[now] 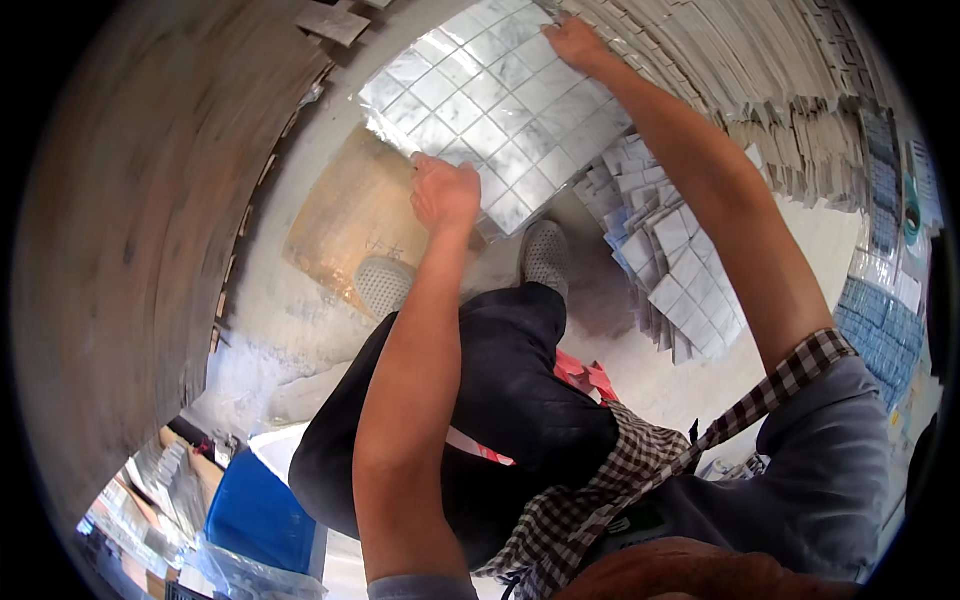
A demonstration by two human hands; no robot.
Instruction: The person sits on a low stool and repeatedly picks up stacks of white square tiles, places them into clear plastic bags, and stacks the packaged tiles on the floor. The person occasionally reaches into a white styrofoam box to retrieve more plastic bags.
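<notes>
Tile sheet glossy, marble-like; floor board matt, perhaps cardboard; apron soft woven cloth.

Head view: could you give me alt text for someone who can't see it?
A person's left hand and right hand grip opposite edges of a white-and-grey marble-patterned mosaic tile sheet. A loose, fanned pile of similar tile sheets lies to the right; a flat brown board lies by the left shoe.
</notes>
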